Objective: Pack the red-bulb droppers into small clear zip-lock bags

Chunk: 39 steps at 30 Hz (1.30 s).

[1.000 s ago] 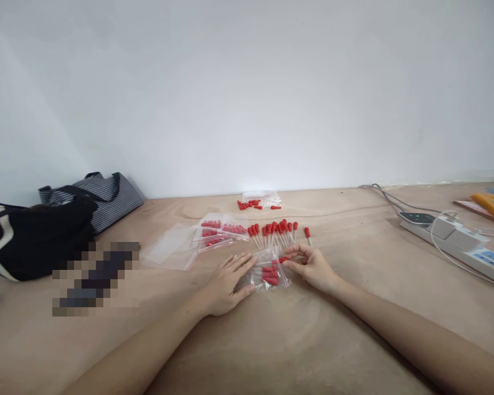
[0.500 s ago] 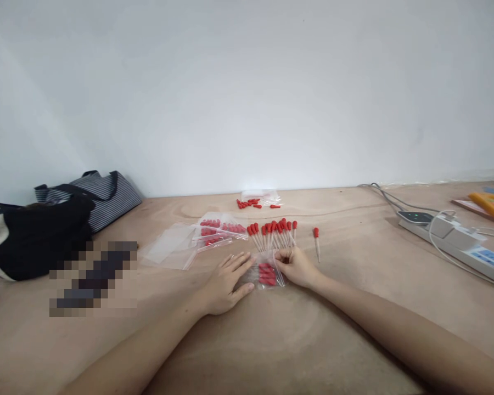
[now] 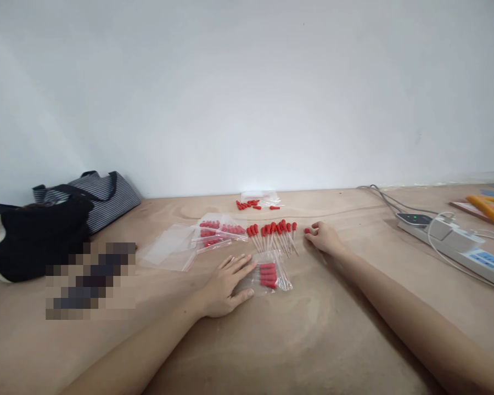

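Note:
My left hand (image 3: 230,288) lies flat with its fingers spread, pressing on the left side of a clear zip bag (image 3: 286,277). Several red-bulbed droppers (image 3: 267,274) lie side by side inside that bag. Farther right, my right hand (image 3: 323,238) has its fingertips closed on the red bulb of a single dropper (image 3: 307,231), whose tube is mostly hidden by the hand. Between the bag and the right hand's reach, a loose row of droppers (image 3: 274,230) rests on the table, bulbs pointing away from me.
Filled bags of droppers (image 3: 214,233) lie left of the row, beside flat clear bags (image 3: 167,249). Loose red bulbs and tubes (image 3: 247,204) are near the wall. A black bag (image 3: 37,236) stands at left; a power strip (image 3: 461,249) with cables lies at right.
My right hand has let go of the zip bag's right edge and moved right and away from me to the lone dropper. My left hand has stayed on the bag.

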### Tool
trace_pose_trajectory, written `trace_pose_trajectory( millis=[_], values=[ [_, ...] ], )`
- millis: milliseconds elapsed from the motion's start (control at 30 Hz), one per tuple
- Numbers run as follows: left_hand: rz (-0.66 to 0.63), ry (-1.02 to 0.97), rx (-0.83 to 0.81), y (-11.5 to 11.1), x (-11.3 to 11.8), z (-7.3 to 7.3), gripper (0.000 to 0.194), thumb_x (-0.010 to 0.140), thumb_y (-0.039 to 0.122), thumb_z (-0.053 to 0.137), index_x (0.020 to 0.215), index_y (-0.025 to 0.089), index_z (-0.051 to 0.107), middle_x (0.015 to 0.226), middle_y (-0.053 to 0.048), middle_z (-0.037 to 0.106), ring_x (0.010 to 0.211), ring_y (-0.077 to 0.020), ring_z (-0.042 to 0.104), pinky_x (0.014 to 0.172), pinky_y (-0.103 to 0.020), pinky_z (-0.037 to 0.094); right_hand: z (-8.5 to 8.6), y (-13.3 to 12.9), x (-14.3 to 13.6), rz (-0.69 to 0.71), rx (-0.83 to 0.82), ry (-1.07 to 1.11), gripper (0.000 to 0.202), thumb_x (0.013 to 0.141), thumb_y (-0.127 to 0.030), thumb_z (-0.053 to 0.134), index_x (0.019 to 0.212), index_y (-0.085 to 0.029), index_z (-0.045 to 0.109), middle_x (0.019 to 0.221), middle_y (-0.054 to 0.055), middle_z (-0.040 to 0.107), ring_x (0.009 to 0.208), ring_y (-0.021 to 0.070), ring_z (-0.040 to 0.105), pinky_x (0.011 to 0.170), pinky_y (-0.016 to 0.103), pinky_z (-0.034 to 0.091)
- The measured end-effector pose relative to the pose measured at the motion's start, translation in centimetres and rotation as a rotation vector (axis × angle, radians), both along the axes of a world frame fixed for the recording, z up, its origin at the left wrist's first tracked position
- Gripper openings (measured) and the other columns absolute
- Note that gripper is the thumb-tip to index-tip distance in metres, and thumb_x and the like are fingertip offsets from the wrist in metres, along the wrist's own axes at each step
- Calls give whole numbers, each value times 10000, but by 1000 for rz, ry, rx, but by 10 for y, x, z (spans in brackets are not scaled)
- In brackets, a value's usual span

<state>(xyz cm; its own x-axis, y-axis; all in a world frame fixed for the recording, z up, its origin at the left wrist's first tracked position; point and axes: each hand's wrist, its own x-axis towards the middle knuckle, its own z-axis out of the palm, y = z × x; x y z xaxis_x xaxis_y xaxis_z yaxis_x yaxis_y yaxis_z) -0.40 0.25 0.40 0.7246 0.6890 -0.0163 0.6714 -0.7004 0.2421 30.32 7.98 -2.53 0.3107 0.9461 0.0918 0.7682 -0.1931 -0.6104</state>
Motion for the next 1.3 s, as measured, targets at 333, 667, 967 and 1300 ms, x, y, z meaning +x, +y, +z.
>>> trace_pose_trajectory(
  millis=[333,667,967,1300],
  values=[
    [1,-11,-7,-3,0,3,541,849,407,418,1330,216,262,1402,-70,226,1283,-241,186,1040,-464,134,9,-39,-12,354,123,766,291,738,-317,460,997,-183,469,553,-63,468,432,77,436,439,212,348],
    [22,-101,-16,-3,0,1,676,818,375,468,1359,164,122,1386,-98,269,1261,-248,249,1046,-449,155,1,-59,-52,131,348,1252,321,598,-319,630,823,-216,426,586,-76,504,517,96,539,511,240,447],
    [46,-147,-46,-3,1,-1,803,784,343,518,1359,162,-13,1364,-112,313,1253,-253,268,1032,-481,165,1,-76,-77,275,211,1150,352,533,-348,715,715,-185,461,578,-56,551,469,81,535,470,216,450],
    [22,-149,-13,-2,-1,-3,764,796,348,504,1360,168,20,1363,-111,314,1247,-245,283,1036,-475,161,-9,-68,-81,549,156,540,246,717,-368,538,771,-172,678,703,35,624,513,105,504,491,246,416]
  ],
)
